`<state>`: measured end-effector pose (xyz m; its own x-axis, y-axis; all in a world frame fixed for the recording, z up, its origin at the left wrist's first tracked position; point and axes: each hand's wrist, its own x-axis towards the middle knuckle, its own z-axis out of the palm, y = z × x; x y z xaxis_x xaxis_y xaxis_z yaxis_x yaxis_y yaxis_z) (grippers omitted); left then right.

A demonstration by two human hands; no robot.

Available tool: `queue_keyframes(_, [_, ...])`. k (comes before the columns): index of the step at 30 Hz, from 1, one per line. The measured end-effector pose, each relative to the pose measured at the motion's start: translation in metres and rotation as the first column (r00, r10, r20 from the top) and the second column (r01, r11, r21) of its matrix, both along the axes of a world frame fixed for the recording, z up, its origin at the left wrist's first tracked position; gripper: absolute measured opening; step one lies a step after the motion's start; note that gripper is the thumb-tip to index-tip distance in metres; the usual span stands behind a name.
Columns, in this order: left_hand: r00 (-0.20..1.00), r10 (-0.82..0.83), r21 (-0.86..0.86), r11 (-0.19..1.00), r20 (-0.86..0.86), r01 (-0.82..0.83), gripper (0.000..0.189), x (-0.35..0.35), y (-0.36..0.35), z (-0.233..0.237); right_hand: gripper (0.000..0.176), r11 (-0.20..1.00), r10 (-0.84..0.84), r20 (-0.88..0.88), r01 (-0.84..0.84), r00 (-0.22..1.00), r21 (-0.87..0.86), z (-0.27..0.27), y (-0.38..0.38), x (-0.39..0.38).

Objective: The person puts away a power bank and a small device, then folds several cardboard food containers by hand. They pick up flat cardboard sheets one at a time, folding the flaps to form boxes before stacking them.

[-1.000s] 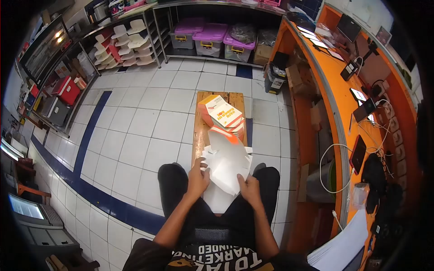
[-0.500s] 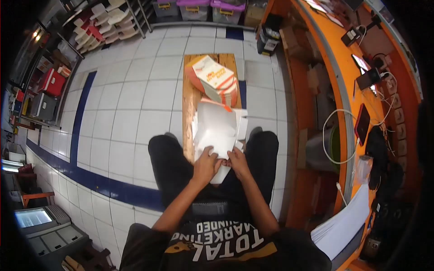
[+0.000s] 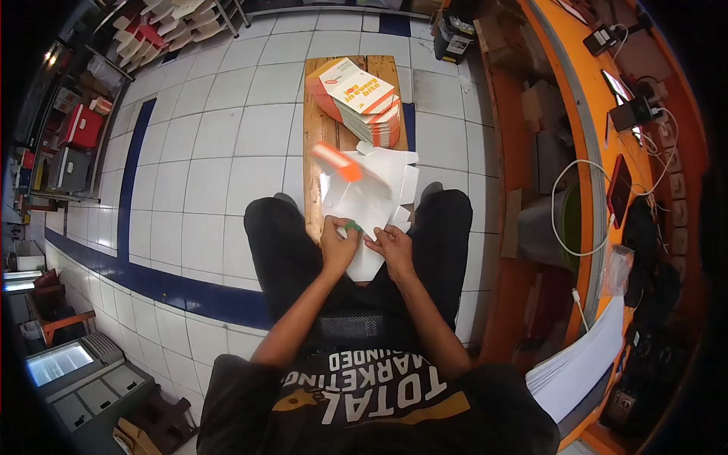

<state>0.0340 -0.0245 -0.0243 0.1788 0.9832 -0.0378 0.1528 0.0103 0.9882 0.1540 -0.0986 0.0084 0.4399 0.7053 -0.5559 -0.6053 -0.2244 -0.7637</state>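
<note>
A flat cardboard box blank (image 3: 356, 199), plain white on the side facing me, is gripped at its near edge by both hands. Its far orange flap (image 3: 337, 161) is raised and blurred. My left hand (image 3: 339, 243) is closed on the left part of the edge, with a small green patch showing by its fingertips. Pinched at the right part of that edge is my right hand (image 3: 393, 249). Beneath lie more white blanks (image 3: 406, 182) with cut tabs. A fanned stack of printed white-and-orange blanks (image 3: 360, 95) rests farther back on the wooden bench (image 3: 312, 182).
My knees flank the bench. On the right runs an orange counter (image 3: 565, 61) with cables, a phone (image 3: 619, 189) and a pile of white sheets (image 3: 580, 364). A grey bin (image 3: 542, 235) stands under it. White floor tiles (image 3: 205, 197) extend to the left.
The held blank's far orange flap has swung up and left, and the blank has tilted. Both hands appear higher in view, and the green patch now shows at my left fingers.
</note>
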Motion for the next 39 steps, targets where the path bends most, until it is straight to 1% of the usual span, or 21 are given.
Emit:
queue_keyframes(1, [1.0,-0.002,-0.003,1.0,-0.004,0.002,0.014,-0.003,0.0,-0.008,0.018,1.0,-0.029,0.007,0.029,1.0,-0.011,0.002,0.0,-0.001])
queue_keyframes(3, [0.986,-0.115,-0.216,0.966,0.12,0.139,0.014,-0.009,0.002,-0.015,0.021,0.998,-0.06,0.013,0.06,0.998,-0.026,0.002,-0.002,0.0])
queue_keyframes(4, [0.986,-0.116,-0.219,0.966,0.119,0.14,0.014,-0.008,0.003,0.001,0.023,1.0,-0.026,0.061,0.027,0.998,-0.01,0.001,-0.002,0.001])
queue_keyframes(6, [0.99,-0.12,-0.411,0.901,0.079,0.142,0.013,-0.01,0.004,0.03,0.026,1.0,0.008,0.108,-0.008,0.994,0.002,0.001,-0.002,0.003])
queue_keyframes(7, [0.99,-0.118,-0.413,0.9,0.08,0.14,0.013,-0.011,0.004,0.031,0.024,0.998,0.051,0.151,-0.057,0.987,0.034,0.001,-0.003,0.004])
queue_keyframes(8, [0.99,-0.143,-0.386,0.912,0.019,0.139,0.015,-0.013,0.005,0.032,0.023,0.992,0.092,0.195,-0.106,0.977,0.064,0.001,-0.003,0.004])
queue_keyframes(9, [0.985,-0.165,-0.358,0.923,-0.041,0.14,0.018,-0.015,0.006,0.035,0.023,0.992,0.094,0.194,-0.107,0.977,0.062,0.003,-0.002,0.006])
queue_keyframes(10, [0.986,-0.164,-0.361,0.922,-0.042,0.138,0.018,-0.014,0.005,0.037,0.022,0.981,0.178,0.317,-0.192,0.932,0.013,0.006,-0.003,0.009])
queue_keyframes(11, [0.987,-0.154,-0.427,0.89,0.052,0.161,0.018,-0.014,0.005,0.04,0.022,0.962,0.262,0.43,-0.269,0.864,-0.045,0.009,-0.003,0.01])
queue_keyframes(12, [0.98,-0.136,-0.485,0.853,0.145,0.19,0.018,-0.014,0.005,0.041,0.022,0.962,0.264,0.429,-0.271,0.864,-0.045,0.013,-0.003,0.009])
queue_keyframes(13, [0.98,-0.135,-0.486,0.853,0.145,0.189,0.018,-0.014,0.006,0.04,0.019,0.957,0.273,0.547,-0.282,0.792,-0.068,0.018,-0.002,0.009])
queue_keyframes(14, [0.969,-0.151,-0.488,0.842,0.195,0.229,0.017,-0.014,0.007,0.04,0.017,0.953,0.278,0.654,-0.289,0.704,-0.094,0.021,-0.002,0.009])
queue_keyframes(15, [0.955,-0.166,-0.491,0.829,0.244,0.269,0.017,-0.015,0.005,0.038,0.017,0.953,0.28,0.651,-0.288,0.705,-0.098,0.022,-0.003,0.008])
queue_keyframes(17, [0.951,-0.175,-0.502,0.817,0.254,0.284,0.017,-0.015,0.004,0.034,0.016,0.944,0.267,0.751,-0.32,0.603,-0.079,0.023,0.0,0.011])
queue_keyframes(19, [0.948,-0.183,-0.513,0.805,0.262,0.297,0.017,-0.016,0.004,0.034,0.017,0.949,0.266,0.746,-0.301,0.61,-0.092,0.024,0.001,0.013])
queue_keyframes(21, [0.911,-0.216,-0.481,0.793,0.353,0.374,0.02,-0.017,0.003,0.036,0.017,0.953,0.266,0.742,-0.284,0.616,-0.106,0.03,0.002,0.016])
queue_keyframes(23, [0.909,-0.245,-0.46,0.799,0.339,0.387,0.021,-0.017,0.003,0.039,0.018,0.939,0.309,0.759,-0.312,0.574,-0.146,0.04,0.004,0.02])
queue_keyframes(27, [0.904,-0.28,-0.404,0.823,0.324,0.4,0.024,-0.014,0.003,0.04,0.019,0.935,0.308,0.752,-0.33,0.583,-0.128,0.041,0.007,0.027])
queue_keyframes(29, [0.906,-0.277,-0.409,0.823,0.319,0.396,0.024,-0.013,0.003,0.039,0.019,0.922,0.327,0.766,-0.363,0.553,-0.132,0.041,0.008,0.031])
queue_keyframes(37, [0.905,-0.282,-0.382,0.836,0.318,0.395,0.026,-0.013,0.003,0.037,0.018,0.914,0.354,0.728,-0.383,0.587,-0.136,0.034,0.007,0.034])
queue_keyframes(39, [0.905,-0.315,-0.342,0.849,0.284,0.403,0.025,-0.012,0.002,0.036,0.018,0.915,0.349,0.727,-0.382,0.591,-0.129,0.032,0.007,0.033])
